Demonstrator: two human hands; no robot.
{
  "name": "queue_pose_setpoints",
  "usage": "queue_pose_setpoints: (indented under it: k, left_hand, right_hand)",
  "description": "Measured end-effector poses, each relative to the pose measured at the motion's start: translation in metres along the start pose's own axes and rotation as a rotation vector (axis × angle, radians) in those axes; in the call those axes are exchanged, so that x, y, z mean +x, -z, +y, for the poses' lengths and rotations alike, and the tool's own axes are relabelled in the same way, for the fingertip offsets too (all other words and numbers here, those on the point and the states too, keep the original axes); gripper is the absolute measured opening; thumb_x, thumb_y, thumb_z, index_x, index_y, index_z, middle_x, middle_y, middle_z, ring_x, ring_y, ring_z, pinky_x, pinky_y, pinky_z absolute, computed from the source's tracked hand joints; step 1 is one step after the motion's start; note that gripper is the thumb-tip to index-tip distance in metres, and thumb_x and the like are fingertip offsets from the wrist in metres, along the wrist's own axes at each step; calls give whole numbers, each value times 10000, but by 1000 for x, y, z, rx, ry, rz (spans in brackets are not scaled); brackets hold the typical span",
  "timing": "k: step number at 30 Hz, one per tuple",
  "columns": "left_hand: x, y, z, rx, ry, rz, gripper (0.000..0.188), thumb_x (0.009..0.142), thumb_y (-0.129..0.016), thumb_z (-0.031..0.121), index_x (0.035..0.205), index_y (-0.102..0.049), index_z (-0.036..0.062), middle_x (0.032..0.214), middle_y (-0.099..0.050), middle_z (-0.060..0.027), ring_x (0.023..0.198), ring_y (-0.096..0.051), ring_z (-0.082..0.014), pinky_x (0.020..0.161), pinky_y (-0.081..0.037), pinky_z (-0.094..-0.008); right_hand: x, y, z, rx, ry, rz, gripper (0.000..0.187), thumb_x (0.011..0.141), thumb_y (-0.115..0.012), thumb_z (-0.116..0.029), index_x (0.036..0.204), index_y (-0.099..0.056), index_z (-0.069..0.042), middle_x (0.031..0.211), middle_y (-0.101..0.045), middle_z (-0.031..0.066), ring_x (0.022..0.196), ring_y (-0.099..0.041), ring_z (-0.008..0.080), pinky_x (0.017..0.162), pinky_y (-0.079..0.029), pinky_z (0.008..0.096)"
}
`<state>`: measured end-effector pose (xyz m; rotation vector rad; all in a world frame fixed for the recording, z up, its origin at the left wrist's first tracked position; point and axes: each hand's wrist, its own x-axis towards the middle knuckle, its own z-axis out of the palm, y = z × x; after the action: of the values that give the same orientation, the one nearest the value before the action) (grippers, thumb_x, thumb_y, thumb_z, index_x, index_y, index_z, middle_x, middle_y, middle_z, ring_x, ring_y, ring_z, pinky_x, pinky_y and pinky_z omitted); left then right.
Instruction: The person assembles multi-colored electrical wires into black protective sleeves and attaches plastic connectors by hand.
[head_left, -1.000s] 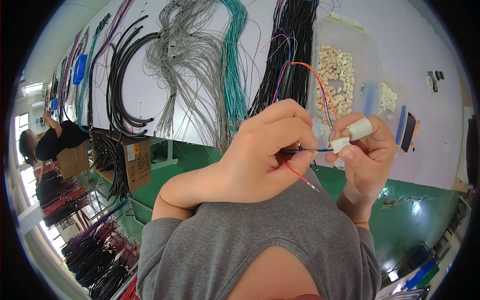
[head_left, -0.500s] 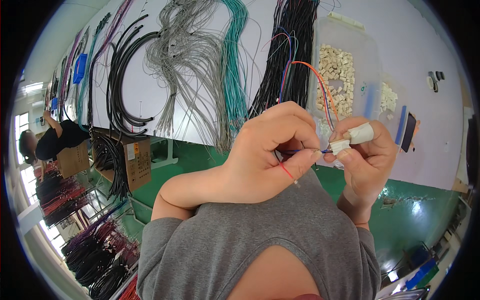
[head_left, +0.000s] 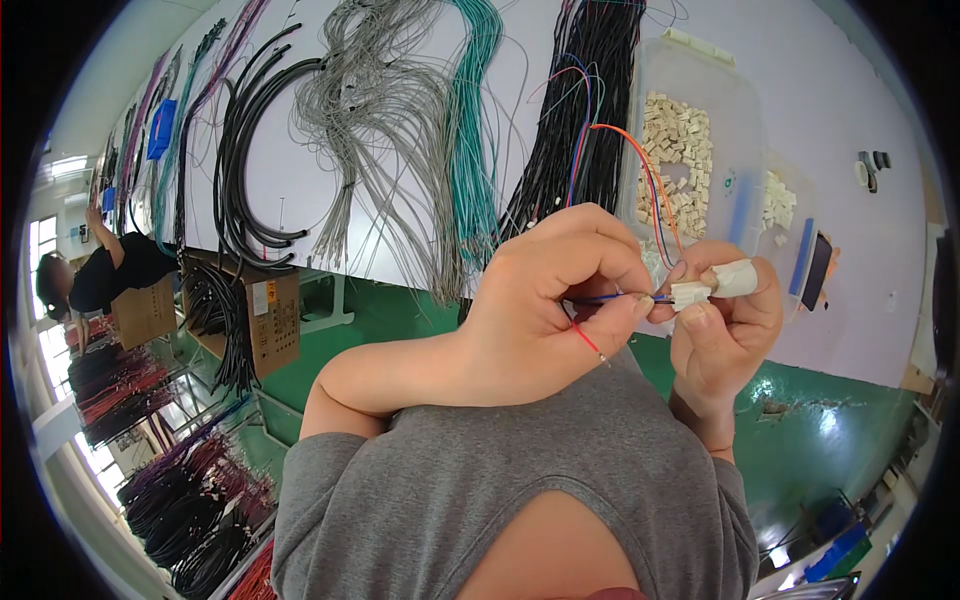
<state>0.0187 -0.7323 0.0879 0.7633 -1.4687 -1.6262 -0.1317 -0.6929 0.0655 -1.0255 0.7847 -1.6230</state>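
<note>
My left hand (head_left: 545, 315) is closed, thumb and forefinger pinching a blue wire (head_left: 598, 299) close to a small white connector housing (head_left: 688, 294). My right hand (head_left: 735, 335) grips that housing between thumb and fingers; white tape (head_left: 735, 279) wraps one of its fingers. Wires enter the housing's left side, though the fingertips partly hide where. A loose red wire (head_left: 588, 342) with a small metal tip hangs past my left thumb. Orange and dark wires (head_left: 645, 158) loop up from the right hand toward the black bundle.
On the white table lie bundles of black wires (head_left: 585, 100), teal wires (head_left: 474, 130), grey wires (head_left: 375, 120) and thick black cables (head_left: 232, 170). A clear plastic bin (head_left: 745, 105) holds many white housings (head_left: 675, 135). Another person (head_left: 120, 262) stands at the far left beside cardboard boxes (head_left: 272, 320).
The left fingertips have moved slightly right with the wire. My right fingers have shifted on the housing, and more of it shows. The red wire's tip has swung a little right.
</note>
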Motion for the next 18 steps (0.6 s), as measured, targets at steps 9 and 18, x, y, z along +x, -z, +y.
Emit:
queue_pose_setpoints:
  k: [9, 18]
  left_hand:
    - [-1, 8, 1, 163, -141, -120, 112, 695, -533, -60, 798, -531, -15, 874, -457, -87, 670, -464, -76, 545, -377, -177]
    - [0, 5, 4, -111, 137, -180, 44, 776, -503, 1, 807, -524, -22, 829, -482, -82, 673, -488, -91, 567, -399, -193]
  right_hand:
    - [-1, -3, -5, -59, 18, -8, 219, 690, -536, 98, 885, -469, 23, 869, -524, 158, 731, -548, 172, 599, -482, 273]
    - [1, 1, -4, -45, -56, -27, 247, 629, -575, 85, 839, -464, 17, 794, -529, 138, 673, -534, 151, 581, -454, 256]
